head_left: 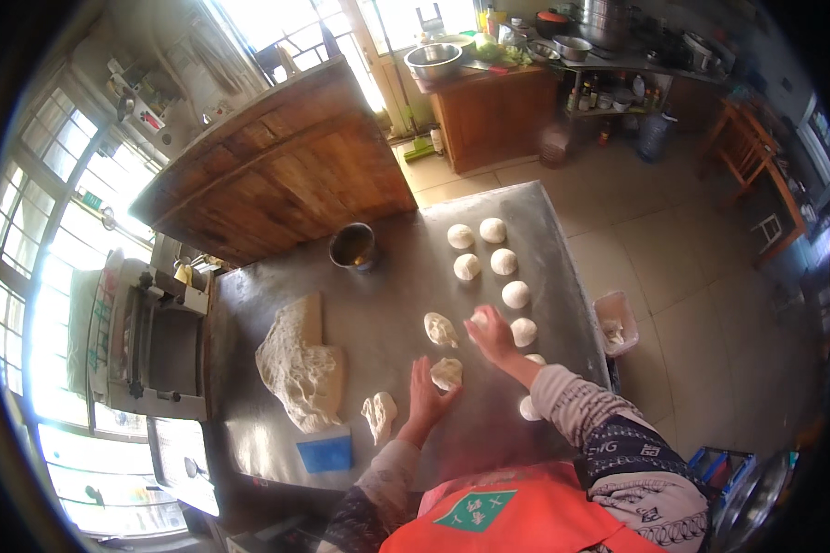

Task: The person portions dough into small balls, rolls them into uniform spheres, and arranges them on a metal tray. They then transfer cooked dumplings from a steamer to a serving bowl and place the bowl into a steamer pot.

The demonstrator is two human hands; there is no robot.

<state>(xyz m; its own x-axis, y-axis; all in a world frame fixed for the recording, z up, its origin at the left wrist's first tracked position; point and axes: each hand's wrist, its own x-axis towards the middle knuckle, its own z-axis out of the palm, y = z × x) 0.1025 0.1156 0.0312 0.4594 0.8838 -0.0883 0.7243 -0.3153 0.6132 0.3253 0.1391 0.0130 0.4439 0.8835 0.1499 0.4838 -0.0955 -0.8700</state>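
My left hand is cupped around a rough dough piece on the metal-topped table, its thumb and fingers on either side. My right hand is closed over a dough ball, mostly hidden beneath the fingers. Just left of it lies an uneven dough piece. Smooth round dough balls, including one at the back, stand in rows on the right, and my right arm partly covers some. A large dough slab spreads out at left. Near it are a smaller dough strip and a blue scraper.
A dark metal pot stands at the table's back. Behind it rises a wooden panel. A machine adjoins the left edge. On the tiled floor past the right edge sits a pale plastic bin.
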